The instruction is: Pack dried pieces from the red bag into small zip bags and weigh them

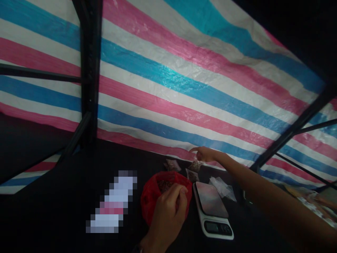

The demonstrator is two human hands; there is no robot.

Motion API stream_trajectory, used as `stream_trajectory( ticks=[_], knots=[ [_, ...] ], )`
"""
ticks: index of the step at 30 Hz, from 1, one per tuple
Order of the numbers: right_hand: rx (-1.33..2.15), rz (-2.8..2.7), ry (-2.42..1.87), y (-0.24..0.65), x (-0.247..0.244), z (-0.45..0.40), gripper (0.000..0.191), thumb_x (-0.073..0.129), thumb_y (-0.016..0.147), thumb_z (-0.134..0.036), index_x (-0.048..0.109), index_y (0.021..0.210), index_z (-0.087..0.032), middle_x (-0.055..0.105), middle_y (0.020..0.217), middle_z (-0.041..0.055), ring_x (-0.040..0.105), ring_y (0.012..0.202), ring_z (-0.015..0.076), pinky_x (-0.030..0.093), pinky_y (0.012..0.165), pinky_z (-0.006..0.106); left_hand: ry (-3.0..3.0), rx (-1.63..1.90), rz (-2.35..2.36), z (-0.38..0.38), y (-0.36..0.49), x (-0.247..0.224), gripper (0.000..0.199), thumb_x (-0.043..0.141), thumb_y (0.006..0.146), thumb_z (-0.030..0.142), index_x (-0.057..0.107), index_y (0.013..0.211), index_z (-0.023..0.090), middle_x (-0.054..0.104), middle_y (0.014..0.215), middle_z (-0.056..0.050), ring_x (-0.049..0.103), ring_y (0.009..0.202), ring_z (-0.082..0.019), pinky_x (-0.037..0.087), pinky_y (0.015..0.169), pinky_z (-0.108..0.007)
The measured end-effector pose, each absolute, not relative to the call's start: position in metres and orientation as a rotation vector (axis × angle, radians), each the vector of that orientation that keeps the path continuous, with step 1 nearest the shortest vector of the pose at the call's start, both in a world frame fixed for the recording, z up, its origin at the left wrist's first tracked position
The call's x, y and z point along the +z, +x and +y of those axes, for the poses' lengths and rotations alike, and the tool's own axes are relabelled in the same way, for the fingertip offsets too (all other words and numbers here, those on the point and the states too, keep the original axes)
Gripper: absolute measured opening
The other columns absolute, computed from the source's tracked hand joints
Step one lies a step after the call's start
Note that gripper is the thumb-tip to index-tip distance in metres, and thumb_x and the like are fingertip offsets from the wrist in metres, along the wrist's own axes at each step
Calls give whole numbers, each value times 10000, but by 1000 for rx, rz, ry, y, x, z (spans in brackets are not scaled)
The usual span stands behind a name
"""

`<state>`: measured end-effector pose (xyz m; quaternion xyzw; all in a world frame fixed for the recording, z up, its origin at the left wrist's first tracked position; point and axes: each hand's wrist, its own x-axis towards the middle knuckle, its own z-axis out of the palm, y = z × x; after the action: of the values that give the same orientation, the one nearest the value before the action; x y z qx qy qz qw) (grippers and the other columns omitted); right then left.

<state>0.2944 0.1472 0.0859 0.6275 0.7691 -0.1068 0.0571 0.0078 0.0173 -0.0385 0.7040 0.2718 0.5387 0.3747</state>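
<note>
My left hand (168,207) is closed over a red plastic bag (149,200), its fingers curled in at the opening; what they hold is hidden. Small brown grains (164,185) show inside the red bag. Farther off, my right hand (206,154) reaches in with the index finger stretched out and the other fingers curled at the top of a small clear bag of grains (195,165). Two similar filled bags lie close by: one bag (173,165) to its left, another bag (192,175) just in front of it.
A white kitchen scale (212,200) with a shiny metal plate stands right of the red bag. Flat clear plastic bags (223,188) lie behind it. A pixelated patch (113,203) covers something at left on the black tabletop (65,218). Striped sheeting (171,105) hangs behind dark metal posts (91,70).
</note>
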Motion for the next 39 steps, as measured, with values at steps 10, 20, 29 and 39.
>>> stream_trajectory(
  ticks=[10, 20, 29, 39],
  knots=[
    [-957, 2288, 1812, 224, 139, 119, 766, 785, 804, -161, 573, 1538, -207, 842, 978, 65, 789, 864, 229, 574, 772, 300, 1329, 1437, 792, 29, 25, -43, 493, 684, 950, 344, 605, 1425, 236, 665, 1459, -132, 624, 1347, -297, 489, 1138, -489],
    [-705, 2369, 1783, 218, 77, 130, 268, 760, 949, -247, 745, 1200, -154, 765, 1192, 115, 718, 1096, 261, 584, 978, 408, 977, 1328, 595, 52, 33, -50, 501, 702, 874, 560, 697, 1176, 161, 793, 1006, -79, 765, 811, -217, 617, 726, -329],
    [-444, 2178, 1804, 242, 43, 127, 324, 693, 1027, -388, 684, 1290, -198, 689, 1337, 93, 703, 1115, 250, 616, 945, 454, 888, 1381, 667, 57, 26, -51, 518, 717, 847, 644, 673, 1067, 177, 732, 823, -16, 694, 625, -169, 571, 579, -282],
    [-738, 2240, 1918, 274, 130, 82, 244, 614, 774, -171, 821, 902, -155, 792, 828, 63, 697, 750, 204, 528, 726, 299, 861, 1322, 718, 57, 16, -49, 430, 757, 831, 386, 606, 1191, 204, 726, 799, 20, 682, 620, -151, 557, 589, -264]
  ],
)
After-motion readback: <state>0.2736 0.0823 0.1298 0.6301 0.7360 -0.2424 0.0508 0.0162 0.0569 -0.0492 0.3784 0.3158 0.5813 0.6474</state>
